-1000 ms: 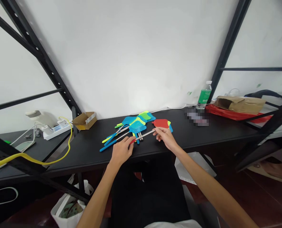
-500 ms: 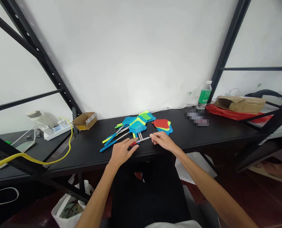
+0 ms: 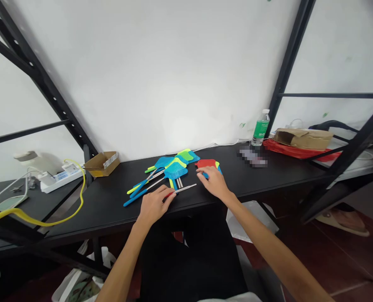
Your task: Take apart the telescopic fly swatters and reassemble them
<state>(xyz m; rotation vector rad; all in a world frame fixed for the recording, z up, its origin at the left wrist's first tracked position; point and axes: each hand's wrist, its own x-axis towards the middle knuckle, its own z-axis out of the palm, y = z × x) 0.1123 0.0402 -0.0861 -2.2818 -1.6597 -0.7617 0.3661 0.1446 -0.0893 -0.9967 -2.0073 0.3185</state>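
Left hand [image 3: 155, 205] grips a red-handled metal stick [image 3: 182, 190] on the black bench [image 3: 252, 176], and the open right hand [image 3: 213, 182] rests on a red fly swatter [image 3: 205, 163].

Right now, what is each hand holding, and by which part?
The left hand holds a metal swatter handle by its red grip; the right hand is over a blue swatter head, no hold visible.

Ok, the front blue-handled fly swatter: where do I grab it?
Take the blue handle near its free end, coming from above and the left. It lies flat on the black table, pointing front left and clear of the mesh heads. The left hand sits close on its right side, so the free end is the open part.
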